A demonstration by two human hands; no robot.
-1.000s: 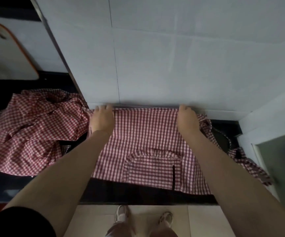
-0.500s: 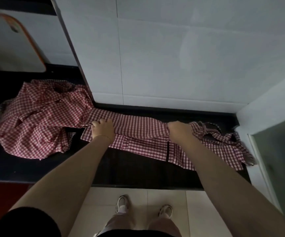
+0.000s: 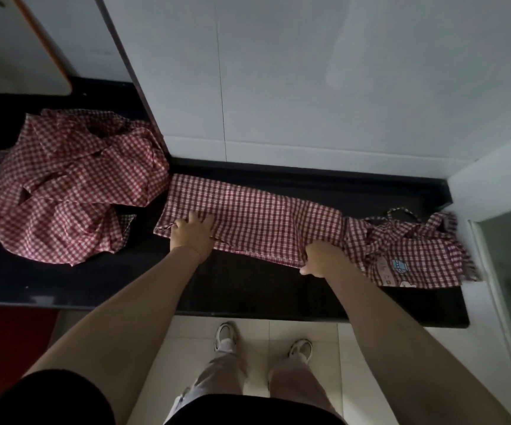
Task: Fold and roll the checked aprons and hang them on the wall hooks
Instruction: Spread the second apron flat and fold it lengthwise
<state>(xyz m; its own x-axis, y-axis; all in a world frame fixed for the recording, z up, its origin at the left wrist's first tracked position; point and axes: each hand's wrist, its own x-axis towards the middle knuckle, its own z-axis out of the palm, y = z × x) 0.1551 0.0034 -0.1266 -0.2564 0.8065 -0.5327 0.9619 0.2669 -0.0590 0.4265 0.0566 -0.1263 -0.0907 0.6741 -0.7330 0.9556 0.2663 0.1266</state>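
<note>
On the dark desk [image 3: 248,289], the red-and-white checked cotton apron [image 3: 257,222], folded into a long band, looks light, limp and shift-prone, so the left hand [image 3: 191,233] presses flat while the right hand [image 3: 321,259] pinches its near edge.

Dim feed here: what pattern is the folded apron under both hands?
Red-and-white check, on the folded cloth apron; the head view shows it.

i stand on pale floor tiles [image 3: 303,328] at a black glossy bench [image 3: 248,296] that runs along a wall of large white tiles [image 3: 340,87]. a white board with an orange rim [image 3: 18,56] leans at the far left. a red panel [image 3: 8,335] sits under the bench on my left. the light is dim.
</note>
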